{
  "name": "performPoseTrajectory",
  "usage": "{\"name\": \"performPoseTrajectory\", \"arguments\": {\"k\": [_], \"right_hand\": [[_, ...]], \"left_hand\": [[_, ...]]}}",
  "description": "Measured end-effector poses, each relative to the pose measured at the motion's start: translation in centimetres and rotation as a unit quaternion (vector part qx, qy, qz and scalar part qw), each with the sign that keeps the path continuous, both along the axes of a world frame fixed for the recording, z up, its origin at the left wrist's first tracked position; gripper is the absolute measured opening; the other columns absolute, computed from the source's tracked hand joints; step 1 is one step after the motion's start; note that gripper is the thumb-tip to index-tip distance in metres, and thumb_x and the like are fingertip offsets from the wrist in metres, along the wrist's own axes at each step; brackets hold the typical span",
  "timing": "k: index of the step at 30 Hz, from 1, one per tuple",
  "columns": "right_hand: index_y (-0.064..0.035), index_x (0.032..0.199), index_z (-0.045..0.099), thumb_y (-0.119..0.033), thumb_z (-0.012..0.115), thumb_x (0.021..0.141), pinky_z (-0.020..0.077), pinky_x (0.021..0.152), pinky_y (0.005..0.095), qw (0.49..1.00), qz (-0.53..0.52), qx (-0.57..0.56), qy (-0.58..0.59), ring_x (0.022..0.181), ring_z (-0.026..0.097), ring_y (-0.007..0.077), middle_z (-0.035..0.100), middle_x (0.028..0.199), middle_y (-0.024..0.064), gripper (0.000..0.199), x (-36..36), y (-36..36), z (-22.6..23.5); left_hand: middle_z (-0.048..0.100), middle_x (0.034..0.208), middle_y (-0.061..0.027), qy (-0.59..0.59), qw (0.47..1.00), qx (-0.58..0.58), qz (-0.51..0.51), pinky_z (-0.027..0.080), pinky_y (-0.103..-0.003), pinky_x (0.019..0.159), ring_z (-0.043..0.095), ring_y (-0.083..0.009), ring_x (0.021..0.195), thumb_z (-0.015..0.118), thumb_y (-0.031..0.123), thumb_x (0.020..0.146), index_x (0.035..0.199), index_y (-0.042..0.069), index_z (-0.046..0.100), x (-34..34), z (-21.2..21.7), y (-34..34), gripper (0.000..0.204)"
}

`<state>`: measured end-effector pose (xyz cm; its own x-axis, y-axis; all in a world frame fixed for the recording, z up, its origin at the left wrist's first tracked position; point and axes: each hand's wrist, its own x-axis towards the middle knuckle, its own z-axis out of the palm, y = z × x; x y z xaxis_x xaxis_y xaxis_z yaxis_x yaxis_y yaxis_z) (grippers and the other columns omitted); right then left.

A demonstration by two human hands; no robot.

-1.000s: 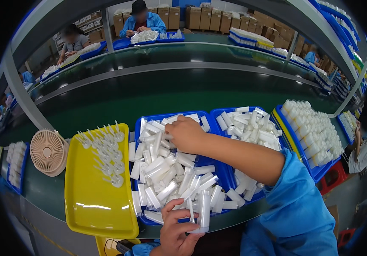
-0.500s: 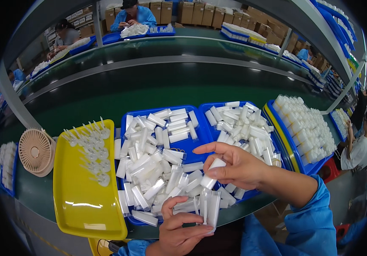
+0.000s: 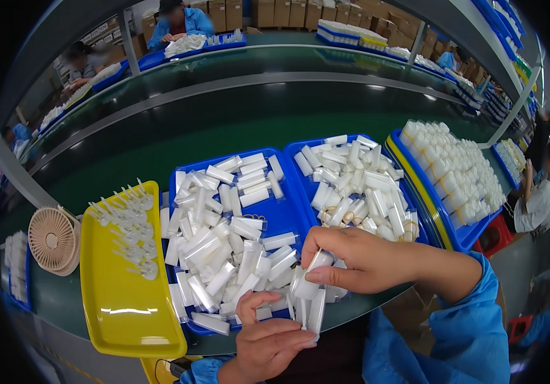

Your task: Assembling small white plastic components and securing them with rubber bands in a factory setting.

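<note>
My left hand (image 3: pixel 268 339) grips a clear plastic sleeve-like piece (image 3: pixel 315 313) at the near edge of the table, fingers along its lower part. Pinched in my right hand (image 3: pixel 371 259) is a small white block (image 3: pixel 306 288), brought against the upper end of the clear piece. My right fingers partly hide where the two meet, so how far one sits inside the other cannot be told. Behind both hands, many white pieces in clear wraps (image 3: pixel 217 243) lie heaped in a blue tray (image 3: pixel 284 221). Similar pieces (image 3: pixel 377 185) fill a second blue tray beside it.
At left, a yellow tray (image 3: pixel 128 313) carries rows of clear stemmed parts (image 3: pixel 141 233). A beige fan (image 3: pixel 52 240) stands beyond it. Stacked trays with bundled white parts (image 3: pixel 451 169) rise at right. A dark green conveyor (image 3: pixel 224 115) runs behind; co-workers sit across it.
My right hand has moved down and slightly left, bringing the white block onto the top of the clear piece. My left hand stays nearly in place. The view has shifted slightly.
</note>
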<state>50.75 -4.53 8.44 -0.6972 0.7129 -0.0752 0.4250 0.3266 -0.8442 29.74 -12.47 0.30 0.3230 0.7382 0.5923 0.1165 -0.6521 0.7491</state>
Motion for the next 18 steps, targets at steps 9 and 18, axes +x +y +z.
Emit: {"name": "performPoseTrajectory", "arguments": {"k": [9, 18], "right_hand": [[-0.0048, 0.094, 0.049, -0.024, 0.052, 0.090, 0.0389, 0.066, 0.0370, 0.994, 0.100, -0.044, -0.029, 0.069, 0.056, 0.0255, 0.057, 0.074, 0.0116, 0.020, 0.7, -0.2, 0.0], [-0.0074, 0.097, 0.050, -0.020, 0.054, 0.090, 0.0280, 0.086, 0.0354, 0.993, 0.115, -0.014, 0.033, 0.089, 0.051, 0.0215, 0.053, 0.090, 0.0063, 0.015, -1.5, -3.9, -1.5]], "left_hand": [[0.062, 0.080, 0.0050, 0.077, 0.995, 0.068, -0.015, 0.031, -0.051, 0.091, 0.050, -0.0324, 0.099, 0.074, 0.017, 0.062, 0.074, 0.020, 0.070, 0.0, 0.7, -0.3, 0.012], [0.055, 0.087, -0.0040, 0.028, 0.999, 0.027, 0.033, 0.031, -0.051, 0.090, 0.046, -0.0352, 0.102, 0.078, 0.025, 0.063, 0.077, 0.014, 0.064, -1.1, -0.2, -0.9, 0.022]]}}
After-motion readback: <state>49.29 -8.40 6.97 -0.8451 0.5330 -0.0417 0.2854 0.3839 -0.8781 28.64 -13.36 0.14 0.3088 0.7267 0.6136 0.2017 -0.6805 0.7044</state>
